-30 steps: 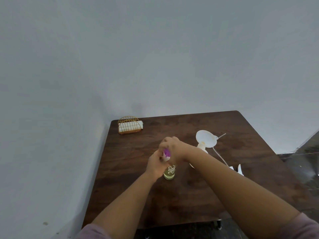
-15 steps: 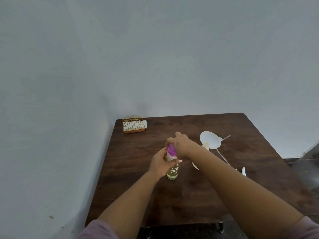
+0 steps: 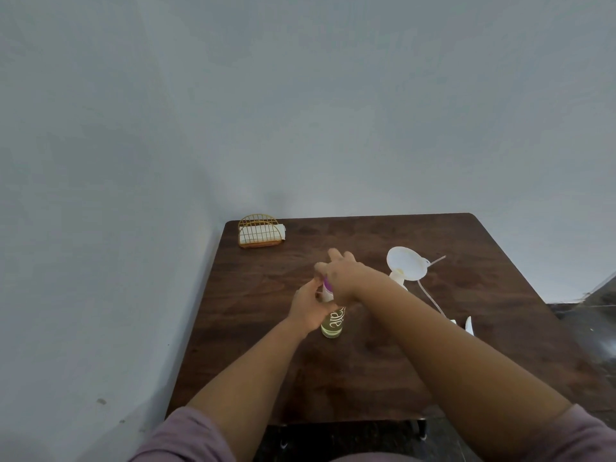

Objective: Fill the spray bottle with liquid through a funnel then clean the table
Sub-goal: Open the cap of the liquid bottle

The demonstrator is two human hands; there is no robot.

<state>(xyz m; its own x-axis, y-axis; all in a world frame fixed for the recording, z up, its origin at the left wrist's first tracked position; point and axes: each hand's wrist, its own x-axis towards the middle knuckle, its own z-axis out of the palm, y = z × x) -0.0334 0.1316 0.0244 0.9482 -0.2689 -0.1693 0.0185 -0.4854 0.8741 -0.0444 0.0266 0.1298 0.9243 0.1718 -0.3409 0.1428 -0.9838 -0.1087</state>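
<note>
- The small clear bottle of yellowish liquid with a purple-and-white spray top (image 3: 332,323) is standing upright near the middle of the dark wooden table (image 3: 466,361).
- The left hand (image 3: 308,310) is gripping the bottle's upper body.
- The right hand (image 3: 343,276) is curling over the spray top, some fingers lifting free.
- A white plastic funnel (image 3: 405,269) is sitting just right of the hands.
- A gold wire napkin holder (image 3: 260,231) is standing at the far left corner.

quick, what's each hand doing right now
Left hand: fingers curled round the spray bottle, holding it upright on the table.
Right hand: grips the bottle's purple top.
</note>
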